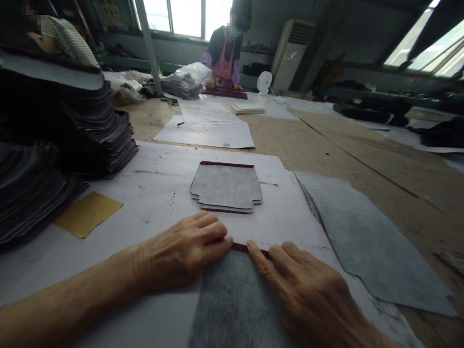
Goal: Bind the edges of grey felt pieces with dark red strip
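A grey fabric piece [232, 299] with a narrow dark red folded strip along its far edge lies in front of me. My left hand [184, 246] is closed at the left end of that strip, thumb and curled fingers pressed on it. At the strip's right part is my right hand [304, 280], its index finger pressing on the fold and the other fingers bent. My right hand and forearm hide the piece's right side. Just beyond my hands is a small stack of grey pieces [226, 186] with notched corners and dark red edges.
White paper [152, 179] covers the work surface. Tall piles of dark sheets [97, 121] rise at left, near a yellow-brown square [89, 212]. Larger grey sheets [369, 237] lie at right. Across the table, a person in a pink apron [224, 65] stands; another person [68, 38] is at far left.
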`<state>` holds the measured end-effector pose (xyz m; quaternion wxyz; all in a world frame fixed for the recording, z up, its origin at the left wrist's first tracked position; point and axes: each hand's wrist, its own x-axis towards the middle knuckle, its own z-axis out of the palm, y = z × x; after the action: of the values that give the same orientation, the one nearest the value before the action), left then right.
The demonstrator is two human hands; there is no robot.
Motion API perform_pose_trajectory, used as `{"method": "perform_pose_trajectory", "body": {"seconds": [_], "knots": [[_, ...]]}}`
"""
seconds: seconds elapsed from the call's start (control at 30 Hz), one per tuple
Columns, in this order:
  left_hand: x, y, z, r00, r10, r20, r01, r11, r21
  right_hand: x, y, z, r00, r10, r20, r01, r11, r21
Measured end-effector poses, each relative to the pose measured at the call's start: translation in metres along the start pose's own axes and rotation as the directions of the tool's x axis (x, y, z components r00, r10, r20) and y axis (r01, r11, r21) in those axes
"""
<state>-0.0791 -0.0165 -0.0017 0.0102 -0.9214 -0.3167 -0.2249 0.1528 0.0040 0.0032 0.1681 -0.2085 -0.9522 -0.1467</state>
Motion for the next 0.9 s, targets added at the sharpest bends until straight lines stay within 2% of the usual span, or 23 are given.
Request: {"method": "perform_pose_trajectory", "body": {"seconds": [0.1,0.27,0.37,0.47,0.57,0.73,0.8,0.9], "knots": [[0.001,0.002,-0.001,0.999,0.014,0.048,-0.017,0.998,0.060,0.003,0.000,-0.002,0.999,-0.028,0.046,0.030,0.998,-0.047],[0.000,0.003,0.000,0.998,0.007,0.069,-0.011,0.999,0.051,0.014,-0.005,-0.008,0.991,-0.061,0.122,0.075,0.990,-0.116],[0.001,0.003,0.001,0.994,0.005,0.111,-0.012,0.998,0.059,0.025,-0.011,-0.008,0.995,-0.068,0.079,0.079,0.986,-0.145],[0.002,0.001,0.001,0.994,-0.004,0.110,-0.001,0.999,0.050,0.033,-0.013,0.000,0.994,-0.111,0.005,0.110,0.993,0.050],[0.000,-0.004,0.000,0.994,-0.031,0.102,0.034,0.999,-0.026,0.032,-0.009,0.011,0.993,-0.107,-0.058,0.118,0.956,0.267],[-0.011,-0.009,-0.010,0.986,-0.164,-0.039,0.152,0.965,-0.213,0.022,-0.001,0.022,0.994,-0.080,-0.075,0.104,0.904,0.414],[-0.015,-0.005,-0.016,0.983,-0.183,0.026,0.185,0.956,-0.228,0.020,0.001,0.023,0.995,-0.072,-0.064,0.093,0.894,0.438],[-0.019,0.000,-0.021,0.966,-0.143,0.213,0.188,0.960,-0.208,0.020,0.004,0.024,0.998,-0.058,-0.031,0.066,0.889,0.454]]}}
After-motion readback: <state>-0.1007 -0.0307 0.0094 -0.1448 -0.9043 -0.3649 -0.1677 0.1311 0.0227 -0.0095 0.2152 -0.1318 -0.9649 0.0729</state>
